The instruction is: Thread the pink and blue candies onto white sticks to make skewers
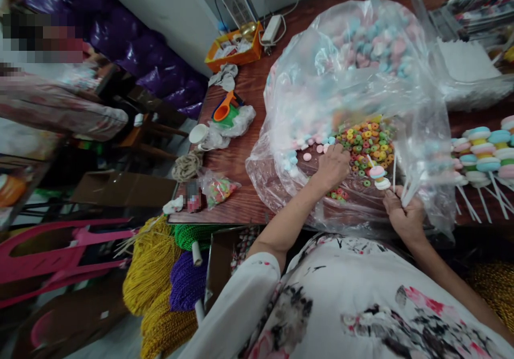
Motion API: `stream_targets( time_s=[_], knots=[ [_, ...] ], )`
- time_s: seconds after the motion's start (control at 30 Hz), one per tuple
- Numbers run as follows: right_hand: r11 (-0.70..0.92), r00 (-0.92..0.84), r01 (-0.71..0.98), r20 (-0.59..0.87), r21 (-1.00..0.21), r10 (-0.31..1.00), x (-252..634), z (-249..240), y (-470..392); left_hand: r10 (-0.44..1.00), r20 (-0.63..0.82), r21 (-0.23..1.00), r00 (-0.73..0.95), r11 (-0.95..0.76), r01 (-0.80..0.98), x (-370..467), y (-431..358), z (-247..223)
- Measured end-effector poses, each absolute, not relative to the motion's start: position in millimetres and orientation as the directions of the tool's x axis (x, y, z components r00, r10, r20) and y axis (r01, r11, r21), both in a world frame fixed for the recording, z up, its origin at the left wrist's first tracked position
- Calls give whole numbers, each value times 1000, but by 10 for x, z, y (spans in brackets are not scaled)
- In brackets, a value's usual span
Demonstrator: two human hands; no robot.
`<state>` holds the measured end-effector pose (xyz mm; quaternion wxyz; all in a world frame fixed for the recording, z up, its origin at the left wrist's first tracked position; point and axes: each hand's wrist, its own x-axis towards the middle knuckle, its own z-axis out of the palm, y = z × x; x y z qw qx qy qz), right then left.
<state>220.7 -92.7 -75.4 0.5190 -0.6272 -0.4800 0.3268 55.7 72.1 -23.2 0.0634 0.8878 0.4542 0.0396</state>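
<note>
My right hand [405,212] is closed around several white sticks [408,189]. At its fingertips is a short stack of pastel pieces [378,178], pink, blue and white, with a stick end poking out above. My left hand [335,165] reaches to the near edge of a pile of colourful small rings [367,142]; its fingers are bent together, and what they hold is hidden. Loose pink discs [307,157] and pale blue ones lie beside it. Both hands work over a large clear plastic bag [297,107] filled with pink, blue and white pieces.
Finished-looking pastel stacks on sticks [482,153] lie at the right. Behind them stands a clear plastic box [466,89]. An orange tray [235,51], a white power strip [272,29] and an orange scoop [225,110] sit farther left. Yellow cord bundles [150,265] hang below; another person is at far left.
</note>
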Motion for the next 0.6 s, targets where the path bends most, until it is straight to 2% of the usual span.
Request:
stream_targets(
  time_s=[0.1,0.17,0.2,0.27,0.33,0.37,0.47,0.6],
  knots=[
    [-22,342,225,58,-974,938,2210,-742,-926,727,55,169,685,-683,711,519,683,-269],
    [-14,343,248,75,-969,936,2210,-740,-928,679,80,267,730,-720,640,492,655,-320],
    [-8,343,271,89,-962,935,2210,-739,-931,681,112,366,724,-706,607,477,638,-349],
    [8,333,346,131,-938,934,2209,-738,-938,764,203,652,613,-572,498,445,595,-395],
    [35,311,460,198,-887,930,2206,-732,-948,891,194,917,412,-314,248,403,537,-398],
    [59,285,517,237,-854,929,2204,-728,-954,934,136,980,330,-175,92,377,502,-379],
    [151,178,631,332,-761,926,2193,-707,-970,968,-29,969,248,88,-232,294,373,-261],
    [219,62,684,354,-696,933,2169,-643,-966,977,-86,923,196,152,-354,221,194,-126]
  ],
)
